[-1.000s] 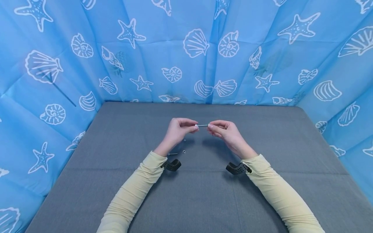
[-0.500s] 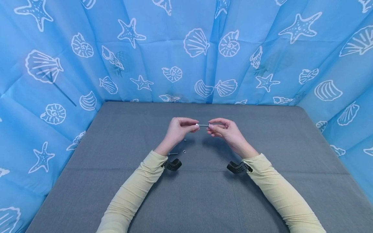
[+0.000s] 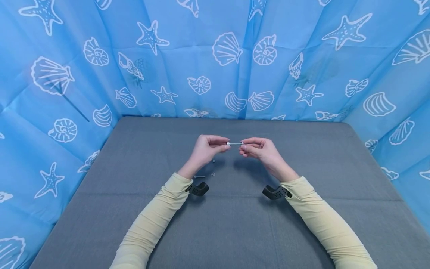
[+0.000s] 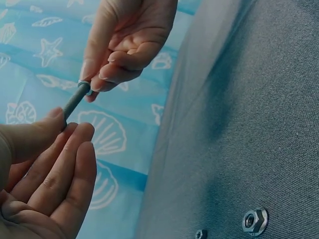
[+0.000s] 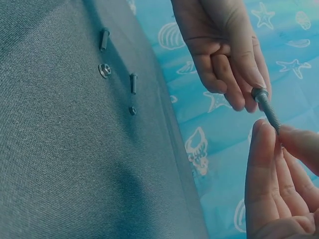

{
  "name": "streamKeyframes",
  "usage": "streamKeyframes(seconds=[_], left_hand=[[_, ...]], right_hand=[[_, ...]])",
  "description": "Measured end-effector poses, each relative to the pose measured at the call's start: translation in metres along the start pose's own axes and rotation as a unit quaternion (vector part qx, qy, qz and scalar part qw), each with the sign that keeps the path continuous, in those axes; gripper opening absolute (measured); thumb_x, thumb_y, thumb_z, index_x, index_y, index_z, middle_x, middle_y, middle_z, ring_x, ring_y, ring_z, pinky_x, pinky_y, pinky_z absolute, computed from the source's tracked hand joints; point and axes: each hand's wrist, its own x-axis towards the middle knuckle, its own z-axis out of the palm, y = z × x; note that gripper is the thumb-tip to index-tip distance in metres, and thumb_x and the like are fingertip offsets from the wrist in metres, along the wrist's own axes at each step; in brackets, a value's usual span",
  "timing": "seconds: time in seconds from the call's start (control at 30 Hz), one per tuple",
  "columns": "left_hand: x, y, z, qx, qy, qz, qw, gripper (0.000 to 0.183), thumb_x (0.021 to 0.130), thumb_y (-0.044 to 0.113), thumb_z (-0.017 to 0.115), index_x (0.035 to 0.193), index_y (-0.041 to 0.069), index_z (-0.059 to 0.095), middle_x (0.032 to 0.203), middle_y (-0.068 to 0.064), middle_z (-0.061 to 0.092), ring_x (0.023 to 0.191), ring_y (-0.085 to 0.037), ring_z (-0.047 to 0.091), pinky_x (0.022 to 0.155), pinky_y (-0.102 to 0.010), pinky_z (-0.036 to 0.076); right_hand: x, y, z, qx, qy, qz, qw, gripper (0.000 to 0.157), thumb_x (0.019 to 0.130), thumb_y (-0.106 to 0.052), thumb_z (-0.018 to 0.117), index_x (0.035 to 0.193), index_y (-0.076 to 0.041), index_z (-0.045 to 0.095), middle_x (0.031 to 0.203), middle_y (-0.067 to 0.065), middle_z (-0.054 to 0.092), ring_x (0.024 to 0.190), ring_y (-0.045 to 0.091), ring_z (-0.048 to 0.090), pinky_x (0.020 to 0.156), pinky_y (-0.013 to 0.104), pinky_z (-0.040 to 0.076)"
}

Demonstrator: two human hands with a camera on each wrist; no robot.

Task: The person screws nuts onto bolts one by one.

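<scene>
A grey metal bolt (image 3: 235,144) is held level above the table between both hands. My left hand (image 3: 207,149) pinches its head, which shows in the right wrist view as a wide round bolt head (image 5: 259,93). My right hand (image 3: 260,149) pinches the threaded end between thumb and fingers. In the left wrist view a nut (image 4: 84,87) shows at the right fingertips on that end. Below the left hand, another bolt (image 3: 199,176) lies on the grey cloth beside a flanged nut (image 3: 213,174) and a smaller nut (image 3: 213,161).
The right wrist view shows two loose bolts on the cloth, a thicker bolt (image 5: 104,40) and a thinner bolt (image 5: 133,83). Grey cloth covers the table (image 3: 228,224). A blue shell-print curtain (image 3: 201,56) stands around its back and sides.
The hands hold nearly the same place, drifting slightly to the right. A bit more of the bolt shows between the fingertips, and the right fingers have shifted on its end.
</scene>
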Motion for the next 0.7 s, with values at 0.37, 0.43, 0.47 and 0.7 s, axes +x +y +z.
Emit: streamKeyframes(seconds=[0.37, 0.43, 0.47, 0.7], left_hand=[[0.0014, -0.0016, 0.0044, 0.001, 0.004, 0.017, 0.9998, 0.016, 0.087, 0.012, 0.072, 0.099, 0.002, 0.073, 0.086, -0.01, 0.072, 0.08, -0.019, 0.071, 0.072, -0.031, 0.058], [0.001, -0.0022, 0.0049, 0.0, 0.007, 0.012, 0.9999, 0.016, 0.087, 0.012, 0.072, 0.099, 0.002, 0.073, 0.086, -0.01, 0.073, 0.08, -0.019, 0.071, 0.072, -0.031, 0.058], [0.0009, -0.0023, 0.005, -0.002, 0.009, 0.01, 0.9999, 0.016, 0.087, 0.012, 0.072, 0.099, 0.002, 0.073, 0.086, -0.01, 0.073, 0.08, -0.019, 0.071, 0.072, -0.031, 0.058], [0.0014, -0.0025, 0.0061, -0.018, 0.015, -0.002, 0.9997, 0.015, 0.088, 0.008, 0.07, 0.1, 0.0, 0.072, 0.087, -0.01, 0.072, 0.08, -0.019, 0.071, 0.072, -0.032, 0.058]], right_hand=[[0.0025, -0.0023, -0.0002, -0.034, -0.018, 0.019, 0.999, 0.037, 0.097, -0.03, 0.059, 0.11, 0.005, 0.059, 0.098, 0.02, 0.067, 0.084, 0.018, 0.068, 0.083, 0.041, 0.056], [0.0017, -0.0029, -0.0009, -0.01, -0.029, 0.01, 0.999, 0.037, 0.097, -0.025, 0.059, 0.116, 0.006, 0.055, 0.101, 0.019, 0.067, 0.088, 0.02, 0.068, 0.085, 0.04, 0.055], [0.0011, -0.0035, -0.0012, 0.003, -0.034, 0.004, 0.999, 0.036, 0.097, -0.022, 0.059, 0.12, 0.006, 0.053, 0.103, 0.019, 0.067, 0.09, 0.021, 0.068, 0.087, 0.041, 0.054], [-0.001, -0.0051, -0.0033, 0.006, -0.042, -0.013, 0.999, 0.039, 0.094, -0.011, 0.062, 0.123, 0.012, 0.049, 0.1, 0.016, 0.07, 0.088, 0.019, 0.069, 0.09, 0.045, 0.051]])
